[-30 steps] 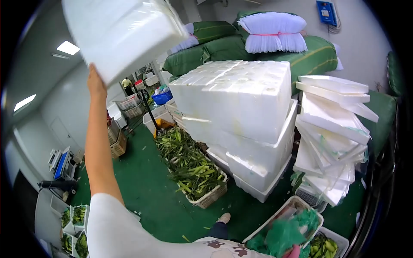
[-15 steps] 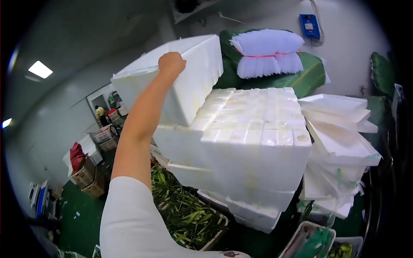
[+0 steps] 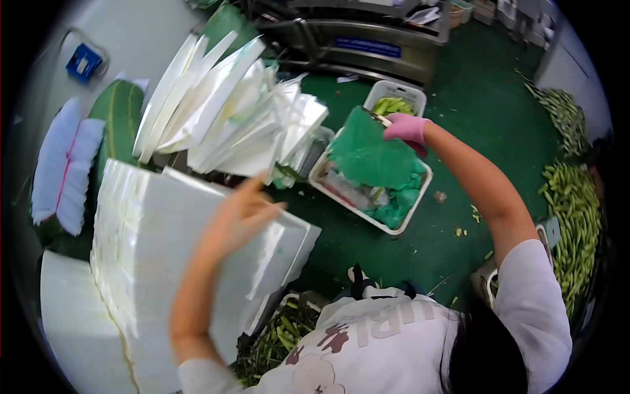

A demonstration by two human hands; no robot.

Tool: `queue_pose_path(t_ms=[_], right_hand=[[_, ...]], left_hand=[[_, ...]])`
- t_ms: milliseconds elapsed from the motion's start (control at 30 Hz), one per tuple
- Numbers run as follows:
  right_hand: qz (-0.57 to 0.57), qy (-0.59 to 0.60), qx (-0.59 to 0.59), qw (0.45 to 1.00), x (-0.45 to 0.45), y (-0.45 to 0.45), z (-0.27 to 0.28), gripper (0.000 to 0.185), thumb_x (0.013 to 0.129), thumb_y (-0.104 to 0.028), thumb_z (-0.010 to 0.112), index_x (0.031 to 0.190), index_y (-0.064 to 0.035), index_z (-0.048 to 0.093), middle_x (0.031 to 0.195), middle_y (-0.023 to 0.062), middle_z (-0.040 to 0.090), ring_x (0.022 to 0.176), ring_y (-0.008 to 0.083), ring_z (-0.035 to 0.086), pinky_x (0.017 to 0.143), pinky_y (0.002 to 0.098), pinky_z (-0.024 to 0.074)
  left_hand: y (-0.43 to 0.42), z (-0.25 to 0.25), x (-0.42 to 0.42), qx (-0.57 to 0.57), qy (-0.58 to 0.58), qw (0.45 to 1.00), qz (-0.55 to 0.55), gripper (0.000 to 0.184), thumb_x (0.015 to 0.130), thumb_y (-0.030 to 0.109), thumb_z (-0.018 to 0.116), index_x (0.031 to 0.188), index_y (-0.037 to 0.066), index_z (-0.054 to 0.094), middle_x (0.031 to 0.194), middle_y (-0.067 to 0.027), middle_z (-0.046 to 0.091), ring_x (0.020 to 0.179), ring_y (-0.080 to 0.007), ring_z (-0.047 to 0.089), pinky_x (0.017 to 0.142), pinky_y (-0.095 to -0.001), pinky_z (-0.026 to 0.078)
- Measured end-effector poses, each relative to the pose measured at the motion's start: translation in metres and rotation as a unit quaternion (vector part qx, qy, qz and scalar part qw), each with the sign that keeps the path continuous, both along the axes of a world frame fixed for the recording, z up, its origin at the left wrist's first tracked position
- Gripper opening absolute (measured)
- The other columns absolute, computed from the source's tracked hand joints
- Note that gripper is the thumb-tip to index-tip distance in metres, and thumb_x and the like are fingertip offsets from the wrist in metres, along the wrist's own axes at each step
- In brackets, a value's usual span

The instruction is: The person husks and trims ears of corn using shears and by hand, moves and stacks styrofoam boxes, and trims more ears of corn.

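Note:
My left hand (image 3: 241, 213), bare and slightly blurred, hovers over the stacked white foam boxes (image 3: 157, 243). Its fingers are apart and nothing shows in them. My right hand (image 3: 407, 128) wears a pink glove and is closed around a small metal tool (image 3: 377, 117), which could be scissors or a knife. Just under the tool, a green plastic bag (image 3: 367, 154) bulges from a white basket (image 3: 394, 230); whether the glove also grips the bag I cannot tell. Clear plastic lies in the same basket.
White foam lids (image 3: 216, 111) lean in a pile beyond the boxes. Another basket (image 3: 420, 98) holds green vegetables. Long green pods (image 3: 571, 223) are heaped at the right, and cut greens (image 3: 282, 335) lie near my body. A steel machine (image 3: 354, 46) stands at the back.
My view has swung right and down. My left hand has left the rim of the upper foam box. My right hand, with the tool, has come into view above the basket.

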State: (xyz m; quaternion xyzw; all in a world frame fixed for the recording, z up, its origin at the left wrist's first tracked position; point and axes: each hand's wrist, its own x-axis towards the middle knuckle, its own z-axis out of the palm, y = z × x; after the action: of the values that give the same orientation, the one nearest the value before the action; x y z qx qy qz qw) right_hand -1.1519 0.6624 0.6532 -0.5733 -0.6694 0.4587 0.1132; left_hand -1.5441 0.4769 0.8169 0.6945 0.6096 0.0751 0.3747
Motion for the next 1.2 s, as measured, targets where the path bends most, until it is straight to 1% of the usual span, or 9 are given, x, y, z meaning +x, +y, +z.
queue_pose_path(t_ms=[133, 267, 400, 433, 600, 733, 900, 1067, 1200], right_hand=[[-0.035, 0.14, -0.125, 0.982, 0.021, -0.029, -0.003, 0.043, 0.086, -0.037, 0.06, 0.085, 0.0062, 0.061, 0.065, 0.0185, 0.067, 0.039, 0.0291, 0.059, 0.042, 0.0416, 0.0509], [-0.119, 0.287, -0.198, 0.93, 0.052, -0.077, -0.047, 0.038, 0.084, -0.037, 0.064, 0.094, -0.0007, 0.06, 0.064, 0.0144, 0.061, 0.041, 0.0262, 0.054, 0.053, 0.0445, 0.05], [-0.145, 0.064, -0.209, 0.965, 0.151, -0.176, -0.062, 0.043, 0.085, -0.032, 0.045, 0.069, 0.0049, 0.06, 0.056, 0.0192, 0.065, 0.05, 0.0216, 0.06, 0.08, 0.0309, 0.0508], [-0.133, 0.083, -0.256, 0.954, 0.181, -0.203, -0.103, 0.042, 0.085, -0.032, 0.044, 0.068, 0.0035, 0.06, 0.054, 0.0193, 0.064, 0.051, 0.0214, 0.061, 0.082, 0.0299, 0.0505], [-0.416, 0.117, -0.294, 0.853, 0.256, -0.432, -0.216, 0.061, 0.091, -0.044, 0.036, 0.049, -0.0065, 0.058, 0.048, 0.0127, 0.061, 0.05, 0.0197, 0.061, 0.07, 0.0307, 0.0521], [-0.855, 0.204, -0.251, 0.405, 0.225, -0.635, -0.241, 0.032, 0.083, -0.031, 0.06, 0.094, -0.0008, 0.056, 0.064, 0.0151, 0.057, 0.044, 0.0321, 0.056, 0.049, 0.0463, 0.0486], [-0.949, 0.301, -0.067, 0.066, 0.131, -0.778, -0.251, 0.023, 0.084, -0.029, 0.054, 0.085, -0.0063, 0.051, 0.056, 0.0151, 0.052, 0.036, 0.0333, 0.041, 0.042, 0.0501, 0.0426], [-0.928, 0.369, -0.019, -0.049, 0.094, -0.728, -0.276, 0.016, 0.078, -0.017, 0.059, 0.086, -0.0121, 0.047, 0.069, 0.0105, 0.052, 0.058, 0.0273, 0.054, 0.052, 0.0434, 0.0478], [-0.914, 0.404, -0.037, -0.016, 0.158, -0.662, -0.3, 0.016, 0.078, -0.02, 0.061, 0.085, -0.0099, 0.05, 0.072, 0.0102, 0.053, 0.062, 0.03, 0.054, 0.058, 0.0479, 0.0481]], left_hand=[[0.159, -0.296, 0.139, 0.047, -0.149, 0.978, -0.141, 0.098, 0.089, 0.033, 0.074, 0.154, -0.001, 0.009, 0.102, -0.0142, 0.07, 0.078, -0.0206, 0.07, 0.068, -0.0331, 0.058], [0.233, -0.431, 0.238, 0.008, -0.384, 0.921, -0.062, 0.058, 0.086, 0.015, 0.065, 0.139, -0.001, 0.049, 0.119, -0.0175, 0.065, 0.095, -0.0275, 0.064, 0.085, -0.0402, 0.052], [0.357, -0.471, 0.198, 0.01, 0.091, 0.994, 0.067, 0.023, 0.08, 0.026, 0.065, 0.085, 0.004, 0.069, 0.079, -0.009, 0.069, 0.071, -0.0219, 0.064, 0.061, -0.0378, 0.05], [0.401, -0.487, 0.166, -0.095, -0.3, 0.912, 0.264, 0.017, 0.084, 0.015, 0.063, 0.069, 0.015, 0.054, 0.058, -0.0029, 0.046, 0.046, -0.0168, 0.042, 0.043, -0.0329, 0.037], [0.448, -0.424, 0.153, -0.166, -0.05, 0.961, 0.216, 0.005, 0.085, 0.01, 0.059, 0.086, 0.005, 0.058, 0.07, -0.01, 0.054, 0.061, -0.0237, 0.057, 0.05, -0.0399, 0.049], [0.461, -0.362, 0.179, -0.484, 0.037, 0.868, 0.104, 0.055, 0.092, 0.029, 0.067, 0.133, 0.005, 0.04, 0.107, -0.0176, 0.069, 0.096, -0.034, 0.07, 0.074, -0.0462, 0.06], [0.502, -0.338, 0.197, -0.235, -0.351, 0.768, 0.481, 0.058, 0.093, 0.036, 0.062, 0.135, 0.002, 0.039, 0.113, -0.018, 0.067, 0.097, -0.0302, 0.07, 0.074, -0.0385, 0.059], [0.499, -0.377, 0.306, 0.0, -0.036, 0.936, 0.352, 0.039, 0.093, 0.032, 0.058, 0.12, 0.004, 0.052, 0.107, -0.0164, 0.068, 0.09, -0.0298, 0.068, 0.072, -0.0444, 0.056], [0.44, -0.443, 0.457, -0.235, 0.134, 0.961, 0.057, 0.029, 0.093, 0.03, 0.054, 0.107, 0.005, 0.063, 0.103, -0.0152, 0.069, 0.084, -0.0295, 0.067, 0.071, -0.0491, 0.054]])
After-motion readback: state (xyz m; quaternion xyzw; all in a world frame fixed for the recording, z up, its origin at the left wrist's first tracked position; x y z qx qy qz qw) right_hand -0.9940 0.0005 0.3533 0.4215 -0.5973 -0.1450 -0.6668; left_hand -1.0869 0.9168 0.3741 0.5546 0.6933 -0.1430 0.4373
